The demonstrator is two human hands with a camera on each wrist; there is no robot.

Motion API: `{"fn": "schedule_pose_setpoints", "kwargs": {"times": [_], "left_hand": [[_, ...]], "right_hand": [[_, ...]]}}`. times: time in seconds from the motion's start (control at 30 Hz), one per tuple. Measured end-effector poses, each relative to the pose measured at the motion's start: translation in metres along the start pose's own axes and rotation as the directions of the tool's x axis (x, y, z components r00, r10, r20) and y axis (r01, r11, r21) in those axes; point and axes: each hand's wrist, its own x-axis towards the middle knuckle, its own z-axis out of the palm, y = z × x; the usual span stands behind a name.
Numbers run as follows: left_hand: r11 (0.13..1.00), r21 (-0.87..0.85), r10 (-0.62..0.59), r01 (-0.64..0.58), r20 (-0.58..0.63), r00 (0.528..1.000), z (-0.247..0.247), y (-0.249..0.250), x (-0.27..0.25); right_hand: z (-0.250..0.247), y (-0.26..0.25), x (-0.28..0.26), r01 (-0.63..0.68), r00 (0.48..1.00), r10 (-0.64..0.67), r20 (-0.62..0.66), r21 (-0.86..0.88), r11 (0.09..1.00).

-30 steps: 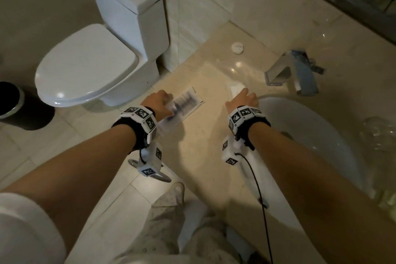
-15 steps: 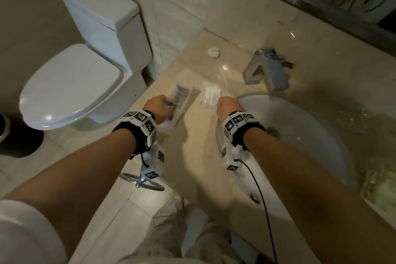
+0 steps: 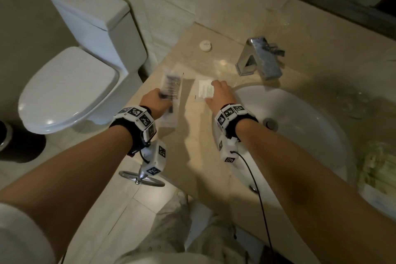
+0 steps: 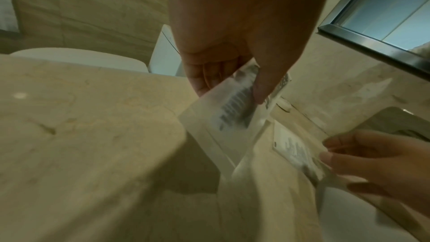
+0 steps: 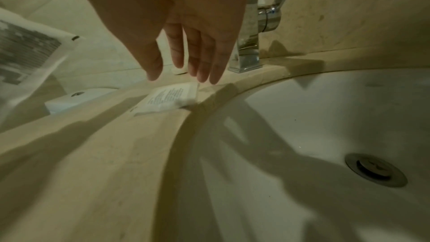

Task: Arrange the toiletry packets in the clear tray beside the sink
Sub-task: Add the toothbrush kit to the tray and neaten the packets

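Observation:
My left hand (image 3: 165,97) pinches a long white packet with dark print (image 3: 172,89) between thumb and fingers, holding it tilted just above the beige counter (image 3: 192,146); the left wrist view shows that long packet (image 4: 232,117) under the left hand (image 4: 232,87). A small white printed packet (image 3: 202,90) lies flat by the sink rim. My right hand (image 3: 214,90) reaches over it with straight fingers. In the right wrist view the right hand (image 5: 184,74) hovers just beyond the small packet (image 5: 167,98). The blur hides whether it touches.
The white sink (image 3: 300,135) with its drain (image 5: 375,169) lies right of the hands, the chrome faucet (image 3: 259,58) behind it. A small round white item (image 3: 205,45) sits near the wall. Blurred clear items with pale contents (image 3: 379,169) stand at the far right. A toilet (image 3: 70,83) stands left.
The left hand has turned the long packet from slanting right to pointing away. The right hand, curled by the small packet before, now stretches its fingers over it.

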Motion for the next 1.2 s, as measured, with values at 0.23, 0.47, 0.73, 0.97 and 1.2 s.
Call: {"fn": "schedule_pose_setpoints", "kwargs": {"times": [0.23, 0.47, 0.73, 0.97, 1.2], "left_hand": [[1.0, 0.022, 0.017, -0.017, -0.005, 1.0, -0.011, -0.012, 0.009], [0.999, 0.018, 0.043, -0.043, -0.004, 0.999, -0.012, -0.005, 0.016], [0.997, 0.006, 0.077, -0.077, -0.002, 0.997, -0.006, 0.004, 0.019], [0.996, -0.03, 0.089, -0.089, 0.001, 0.996, -0.002, 0.009, 0.019], [0.965, 0.011, 0.261, -0.261, -0.002, 0.965, -0.002, 0.033, 0.019]], "right_hand": [[0.016, -0.005, 0.01, 0.083, 0.98, -0.043, 0.194, -0.2, 0.976], [0.007, -0.009, 0.003, 0.176, 0.978, -0.131, 0.161, -0.308, 0.935], [0.003, -0.007, -0.009, 0.218, 0.956, -0.12, 0.267, -0.375, 0.901], [-0.005, 0.003, -0.018, 0.156, 0.956, -0.079, 0.282, -0.261, 0.953], [-0.029, 0.023, -0.018, -0.092, 0.995, 0.058, 0.082, 0.498, 0.862]]}}
